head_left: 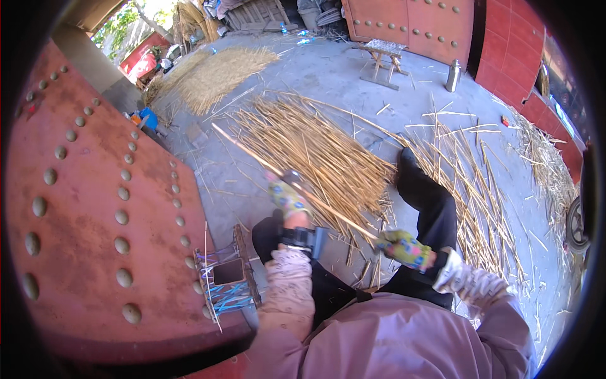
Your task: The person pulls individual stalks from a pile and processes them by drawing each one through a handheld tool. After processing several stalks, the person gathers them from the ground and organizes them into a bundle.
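A long pale reed stalk point(341, 216) slants across in front of me, from the upper left down to my right hand. My left hand point(288, 197), in a flowered glove, closes round the stalk near its middle. A small dark tool point(292, 178) shows at those fingers; its kind is blurred. The other flowered glove covers my right hand point(404, 249), closed on the stalk's near end. Beyond both hands, a thick bundle of dry reed stalks point(315, 151) is spread on the concrete floor, beside my outstretched right leg.
More loose stalks point(470, 196) lie right of my leg. At my left stand a small stool point(230, 271) with blue strapping and a studded red door point(101, 208). Farther off are a pale straw pile point(221, 72), a wooden stool point(382, 60) and a metal flask point(453, 76).
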The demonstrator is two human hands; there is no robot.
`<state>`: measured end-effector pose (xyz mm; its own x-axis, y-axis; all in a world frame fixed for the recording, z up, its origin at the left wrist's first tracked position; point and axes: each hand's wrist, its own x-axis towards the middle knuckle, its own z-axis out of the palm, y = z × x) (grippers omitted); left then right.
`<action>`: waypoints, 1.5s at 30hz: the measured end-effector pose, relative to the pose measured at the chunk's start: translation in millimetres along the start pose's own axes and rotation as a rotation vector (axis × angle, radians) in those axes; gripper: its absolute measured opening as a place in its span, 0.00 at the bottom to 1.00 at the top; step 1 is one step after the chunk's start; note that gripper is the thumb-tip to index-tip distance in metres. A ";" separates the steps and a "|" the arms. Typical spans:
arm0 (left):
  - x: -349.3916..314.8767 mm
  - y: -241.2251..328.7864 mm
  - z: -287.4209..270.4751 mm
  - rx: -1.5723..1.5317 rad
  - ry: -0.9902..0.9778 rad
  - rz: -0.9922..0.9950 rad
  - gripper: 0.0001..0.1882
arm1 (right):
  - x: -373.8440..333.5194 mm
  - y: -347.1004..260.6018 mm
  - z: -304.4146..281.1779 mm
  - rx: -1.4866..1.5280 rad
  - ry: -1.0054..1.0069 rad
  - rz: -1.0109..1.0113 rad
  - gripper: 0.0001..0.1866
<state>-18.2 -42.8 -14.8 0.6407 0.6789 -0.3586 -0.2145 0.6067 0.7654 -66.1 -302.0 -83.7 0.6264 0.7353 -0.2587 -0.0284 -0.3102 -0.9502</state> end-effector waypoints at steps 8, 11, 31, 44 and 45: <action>43.4 47.9 25.0 0.052 0.081 0.161 0.25 | -115.5 -45.8 -35.2 0.379 0.057 0.003 0.05; 48.1 29.9 43.4 0.003 0.125 0.088 0.25 | -125.2 -34.6 -37.6 0.286 0.142 -0.340 0.04; 93.2 19.2 -15.0 0.104 -0.074 -0.081 0.23 | 11.8 -100.2 -193.8 0.230 0.213 0.101 0.26; 61.9 50.0 -16.2 0.151 0.013 -0.177 0.21 | 291.8 141.5 -30.7 -0.529 0.219 -0.081 0.20; 58.0 57.4 -23.1 0.154 0.039 -0.151 0.21 | 290.9 135.3 -12.3 -0.545 0.228 0.075 0.25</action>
<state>-10.4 40.9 -4.0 0.6272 0.6025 -0.4936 -0.0008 0.6342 0.7732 121.9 -137.5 -285.3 0.7913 0.5701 -0.2210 0.2868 -0.6653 -0.6893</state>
